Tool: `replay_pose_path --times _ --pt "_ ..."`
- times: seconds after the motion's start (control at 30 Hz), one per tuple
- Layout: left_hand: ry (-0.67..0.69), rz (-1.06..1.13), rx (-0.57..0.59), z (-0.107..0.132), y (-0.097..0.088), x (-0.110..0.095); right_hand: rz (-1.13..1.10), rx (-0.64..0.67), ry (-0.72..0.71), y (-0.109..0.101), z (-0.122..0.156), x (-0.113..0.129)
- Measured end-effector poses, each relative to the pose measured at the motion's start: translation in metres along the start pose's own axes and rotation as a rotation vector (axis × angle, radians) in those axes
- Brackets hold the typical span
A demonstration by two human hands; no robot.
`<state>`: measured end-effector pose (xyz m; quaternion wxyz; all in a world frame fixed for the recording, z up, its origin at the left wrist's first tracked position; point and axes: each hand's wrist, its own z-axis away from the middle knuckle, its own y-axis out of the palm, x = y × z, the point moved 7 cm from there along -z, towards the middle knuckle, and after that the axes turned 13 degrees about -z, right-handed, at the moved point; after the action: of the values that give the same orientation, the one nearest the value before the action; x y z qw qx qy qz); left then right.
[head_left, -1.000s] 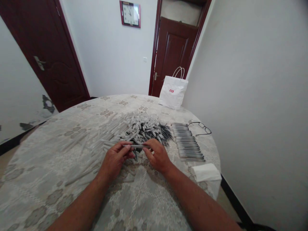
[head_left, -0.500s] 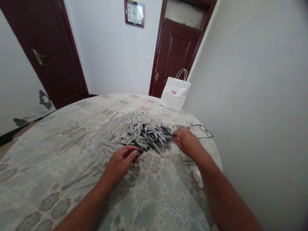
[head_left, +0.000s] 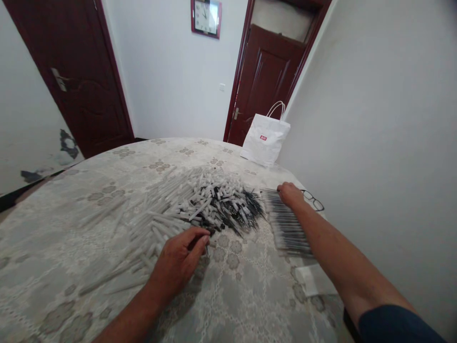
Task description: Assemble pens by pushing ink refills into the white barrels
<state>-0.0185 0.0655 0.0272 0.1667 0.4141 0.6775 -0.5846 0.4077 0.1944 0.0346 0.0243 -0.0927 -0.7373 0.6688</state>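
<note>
My right hand is at the far end of a row of finished pens, clear with dark insides, lying side by side. Its fingers are closed on the end of the farthest pen. My left hand hovers at the near edge of a loose pile, thumb and forefinger brought together; whatever they hold is too small to make out. Beside that hand lie clear pen barrels on the left. White pen parts are heaped in the middle, and dark thin refills fan out on the right.
A patterned cloth covers the round table. White paper bag stands at the back right. Eyeglasses rest just beyond my right hand, near the wall. A white flat piece lies below the pen row.
My right hand has moved right, from the refills to the far end of the pen row, carrying a pen. My left hand has stayed near the pile. The view has shifted slightly.
</note>
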Motion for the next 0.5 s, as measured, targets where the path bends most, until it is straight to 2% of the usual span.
replay_pose_path --times 0.23,0.5 --pt "0.032 -0.119 -0.026 -0.001 -0.001 0.003 0.016 0.038 -0.026 0.022 -0.019 -0.004" --pt "0.088 -0.175 -0.054 -0.001 -0.001 0.000 0.033 0.050 -0.032 0.029 -0.018 -0.003"
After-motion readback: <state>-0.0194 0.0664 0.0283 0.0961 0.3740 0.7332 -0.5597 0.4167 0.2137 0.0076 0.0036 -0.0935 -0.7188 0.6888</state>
